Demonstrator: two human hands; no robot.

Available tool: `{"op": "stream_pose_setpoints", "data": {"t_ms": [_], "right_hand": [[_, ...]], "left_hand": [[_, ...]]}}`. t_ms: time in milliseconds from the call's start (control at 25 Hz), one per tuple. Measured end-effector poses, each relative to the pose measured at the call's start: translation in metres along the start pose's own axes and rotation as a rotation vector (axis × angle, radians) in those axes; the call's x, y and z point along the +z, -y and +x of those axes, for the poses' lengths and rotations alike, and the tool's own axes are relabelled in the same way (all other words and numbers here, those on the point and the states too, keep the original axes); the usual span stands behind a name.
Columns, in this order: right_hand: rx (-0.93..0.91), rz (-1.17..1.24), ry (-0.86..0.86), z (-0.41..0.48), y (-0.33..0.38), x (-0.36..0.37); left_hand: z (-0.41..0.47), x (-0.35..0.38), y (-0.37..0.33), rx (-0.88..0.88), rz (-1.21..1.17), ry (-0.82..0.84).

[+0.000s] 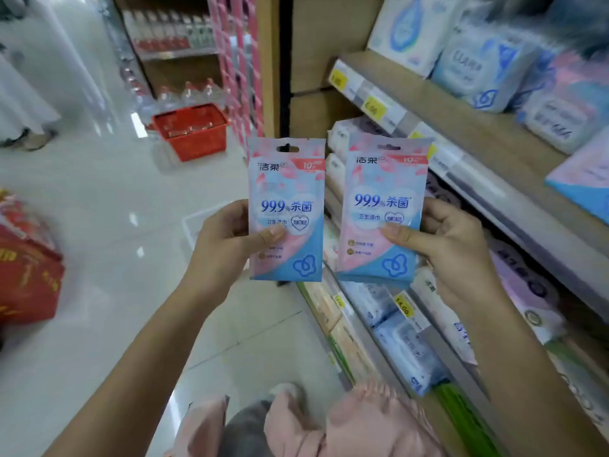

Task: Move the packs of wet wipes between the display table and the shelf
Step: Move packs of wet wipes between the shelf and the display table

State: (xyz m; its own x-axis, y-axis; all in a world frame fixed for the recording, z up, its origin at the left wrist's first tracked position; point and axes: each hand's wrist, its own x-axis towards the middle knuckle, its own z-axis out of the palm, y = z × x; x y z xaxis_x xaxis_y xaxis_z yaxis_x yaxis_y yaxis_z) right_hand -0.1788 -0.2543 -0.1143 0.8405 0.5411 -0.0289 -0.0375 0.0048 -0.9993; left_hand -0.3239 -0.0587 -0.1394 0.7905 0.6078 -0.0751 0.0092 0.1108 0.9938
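**Inspector:** Where are the wet wipes?

**Clerk:** Two pink-and-blue packs, both held upright in the air, fronts toward the camera, side by side with a narrow gap between them. The left pack (pixel 286 209) is over the floor (pixel 115 225). The right pack (pixel 384 209) is in front of the shelf (pixel 468 127).

**Inspector:** And the hands?

**Clerk:** The left hand (pixel 227 242) pinches the left pack at its left edge, thumb across the front, fingers behind. The right hand (pixel 451 245) pinches the right pack at its right edge in the same way.

**Inspector:** What is around them?

**Clerk:** The shelf holds tissue and wipe packets, with yellow price tags (pixel 374 108) on its edge. Down the aisle, a red basket (pixel 191 130) stands on the floor before some water bottles (pixel 184 94). Red cartons (pixel 26 265) sit at far left, blurred.
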Motion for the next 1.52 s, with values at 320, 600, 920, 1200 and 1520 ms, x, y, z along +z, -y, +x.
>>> {"op": "stream_pose_setpoints", "data": {"t_ms": [320,600,920,1200,1520], "right_hand": [[0.158,-0.040,0.677,-0.049,-0.044,0.180],[0.211,-0.153,1.201,-0.176,-0.080,0.377],[0.304,-0.258,1.393,-0.313,-0.133,0.537],[0.357,-0.317,1.411,-0.327,-0.164,0.682],[0.325,-0.334,1.452,-0.325,-0.156,0.922]], "left_hand": [[-0.181,-0.134,0.039,-0.110,-0.070,-0.702],[-0.367,-0.240,0.066,-0.120,-0.163,-1.268],[-0.511,-0.383,0.078,-0.137,-0.263,-1.552],[-0.513,-0.531,0.087,-0.144,-0.323,-1.582],[-0.487,-0.728,0.075,-0.183,-0.405,-1.625]]}}
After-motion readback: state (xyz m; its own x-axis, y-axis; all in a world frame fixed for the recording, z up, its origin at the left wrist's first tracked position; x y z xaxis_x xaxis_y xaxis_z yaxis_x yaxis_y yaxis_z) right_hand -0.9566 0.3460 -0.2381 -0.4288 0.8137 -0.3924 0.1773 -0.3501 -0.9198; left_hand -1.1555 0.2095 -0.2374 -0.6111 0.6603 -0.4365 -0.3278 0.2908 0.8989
